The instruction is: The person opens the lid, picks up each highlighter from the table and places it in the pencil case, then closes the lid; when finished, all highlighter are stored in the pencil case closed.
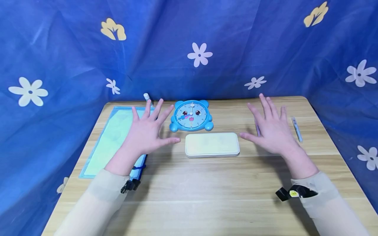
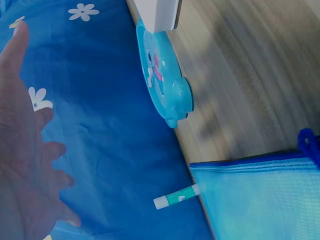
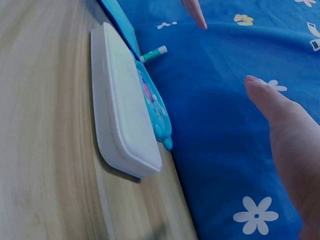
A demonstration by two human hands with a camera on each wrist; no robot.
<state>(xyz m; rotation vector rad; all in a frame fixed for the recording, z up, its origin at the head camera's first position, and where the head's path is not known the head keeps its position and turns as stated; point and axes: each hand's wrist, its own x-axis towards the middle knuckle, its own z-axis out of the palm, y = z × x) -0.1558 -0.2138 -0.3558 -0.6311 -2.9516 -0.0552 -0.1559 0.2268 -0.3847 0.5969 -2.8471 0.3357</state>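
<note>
My left hand (image 1: 147, 131) hovers with spread fingers above the right edge of a light-blue mesh zip pouch (image 1: 109, 141). Fingers spread as well, my right hand (image 1: 271, 131) is raised over the table's right part and holds nothing. Between the hands lies a white, rounded pencil case (image 1: 212, 144), its lid down. Behind it sits a blue toy clock (image 1: 192, 116) with a cartoon face. A glue stick (image 2: 176, 197) with a white cap stands by the pouch's far edge. Partly hidden behind my right hand is a thin purplish item (image 1: 258, 128).
A slim blue pen-like item (image 1: 297, 129) lies to the right of my right hand. The wooden table (image 1: 200, 203) ends at a blue flowered cloth (image 1: 224, 29) hanging behind and at both sides. A dark blue cord (image 2: 309, 145) hangs at the pouch's edge.
</note>
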